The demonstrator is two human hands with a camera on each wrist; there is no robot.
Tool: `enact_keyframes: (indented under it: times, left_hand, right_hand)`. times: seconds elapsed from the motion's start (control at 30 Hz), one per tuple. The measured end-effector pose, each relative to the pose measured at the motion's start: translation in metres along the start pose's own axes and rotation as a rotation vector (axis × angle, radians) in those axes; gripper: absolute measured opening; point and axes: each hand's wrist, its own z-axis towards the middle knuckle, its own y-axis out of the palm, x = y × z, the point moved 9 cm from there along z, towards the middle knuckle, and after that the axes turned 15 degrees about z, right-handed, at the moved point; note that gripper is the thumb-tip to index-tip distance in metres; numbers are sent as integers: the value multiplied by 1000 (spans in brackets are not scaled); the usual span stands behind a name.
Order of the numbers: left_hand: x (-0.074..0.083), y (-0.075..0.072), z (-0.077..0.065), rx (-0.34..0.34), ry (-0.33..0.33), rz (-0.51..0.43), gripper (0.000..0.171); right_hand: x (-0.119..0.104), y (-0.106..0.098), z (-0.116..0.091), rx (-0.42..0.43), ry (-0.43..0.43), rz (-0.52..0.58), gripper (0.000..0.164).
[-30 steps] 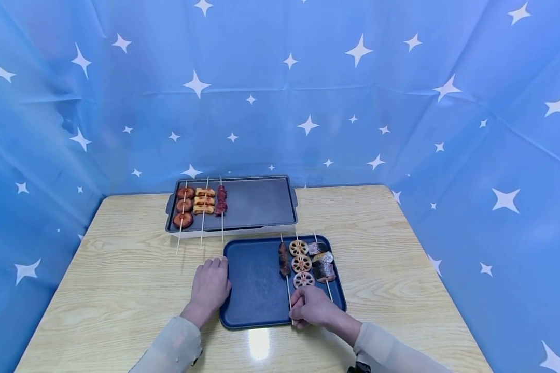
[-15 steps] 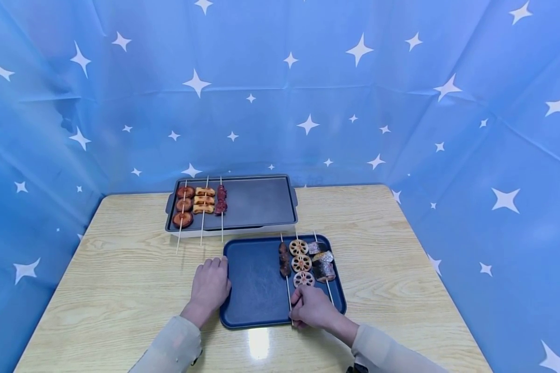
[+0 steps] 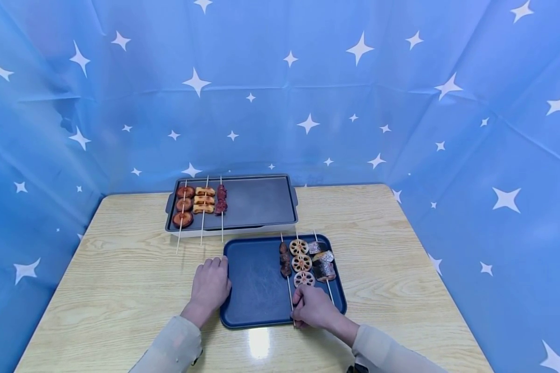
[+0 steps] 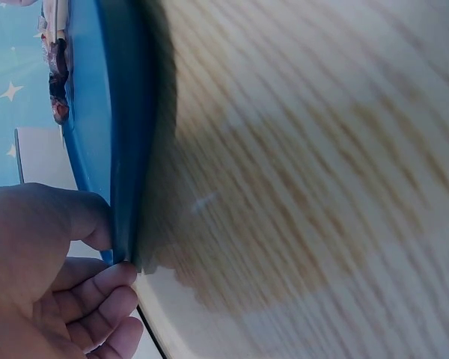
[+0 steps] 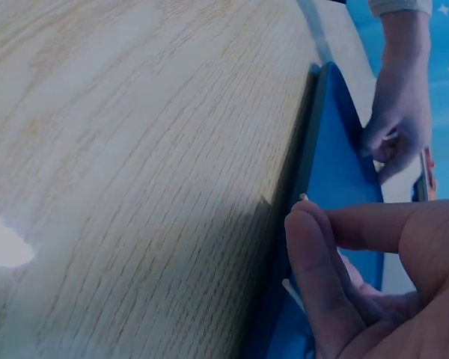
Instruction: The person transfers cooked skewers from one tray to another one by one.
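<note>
My left hand (image 3: 210,285) holds the left edge of a blue tray (image 3: 252,290), thumb on the inner side and fingertips under the rim (image 4: 126,172) in the left wrist view. At the tray's near right, my right hand (image 3: 313,306) pinches the bare stick of a brown meat skewer (image 3: 285,261) between thumb and fingers; the stick's end (image 5: 304,197) pokes out past the fingertips. Right of that skewer lies a lotus root skewer (image 3: 301,263), its lower stick mostly hidden by my right hand. A fish chunk skewer (image 3: 324,267) lies along the tray's right side.
Behind the tray, a dark griddle (image 3: 261,202) on a white base carries three skewers at its left: round brown slices (image 3: 183,219), yellow grilled pieces (image 3: 204,200) and dark red meat (image 3: 221,199). Their sticks overhang its front edge. A starry blue curtain (image 3: 280,103) surrounds the wooden table (image 3: 121,269).
My right hand has shifted the brown meat skewer slightly to the right, closer to the lotus root skewer. The left hand and tray stay where they were.
</note>
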Motion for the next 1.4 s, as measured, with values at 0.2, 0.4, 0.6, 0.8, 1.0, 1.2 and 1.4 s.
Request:
enact_keyframes:
  times: [0.2,0.4,0.6,0.8,1.0,1.2,1.4]
  left_hand:
    - [0,-1,-1,8,2,-1,45]
    - [0,0,0,12,0,1,45]
    - [-1,-1,-1,10,-3,4,45]
    - [0,0,-1,8,-5,-4,45]
    - [0,0,0,18,-7,-1,45]
    - [0,-1,-1,24,-10,-1,44]
    - [-1,-1,-1,27,-18,9,46]
  right_hand:
    - [-12,-4,-2,38,-96,-257,16]
    - [-38,-9,1,135,-226,-535,10]
    - [-85,0,11,263,-505,-849,22]
    - [-124,18,29,352,-719,-1037,33]
    - [-144,41,59,345,-784,-1079,35]
    - [-159,61,83,344,-796,-1078,35]
    - [-177,74,96,415,-820,-1082,27]
